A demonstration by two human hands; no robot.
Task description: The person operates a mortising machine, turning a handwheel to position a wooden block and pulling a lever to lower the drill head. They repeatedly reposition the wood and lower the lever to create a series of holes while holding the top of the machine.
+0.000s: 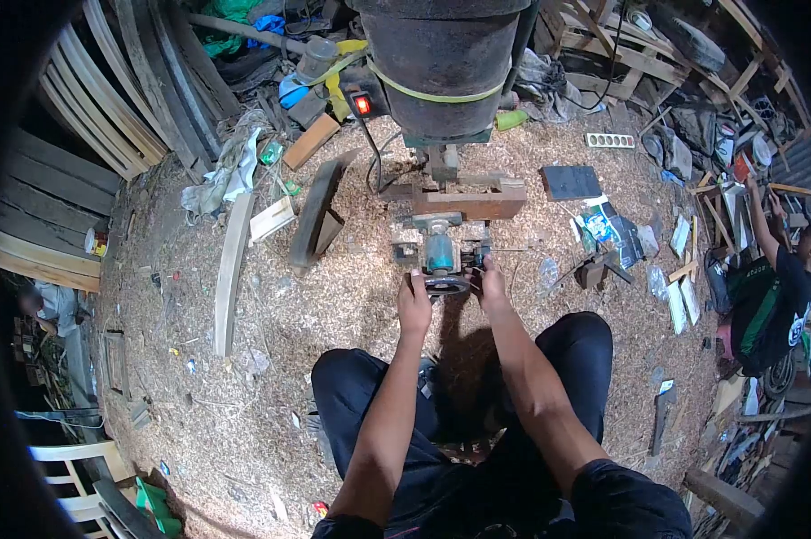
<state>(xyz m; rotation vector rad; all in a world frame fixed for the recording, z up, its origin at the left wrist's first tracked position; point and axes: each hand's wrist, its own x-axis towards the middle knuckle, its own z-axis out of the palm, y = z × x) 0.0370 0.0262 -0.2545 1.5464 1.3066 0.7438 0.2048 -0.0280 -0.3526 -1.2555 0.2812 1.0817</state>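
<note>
Low in front of me stands a machine with a teal body (439, 251) and a black handwheel (447, 287) on its near side. My left hand (414, 303) is closed on the left edge of this wheel. To the right of the wheel, my right hand (492, 284) has its fingers closed against a small dark part of the machine, which I cannot make out. Behind the teal body lies a brown metal base (486, 203). A large dark motor housing (437, 58) with a yellow-green band rises above it. Its red switch (362, 105) glows.
Wood shavings (262, 404) cover the ground. A long board (233, 274) and a dark beam (320, 216) lie to the left. A black flat box (571, 182) and a power strip (609, 141) lie to the right. Another person (769, 292) works at the far right.
</note>
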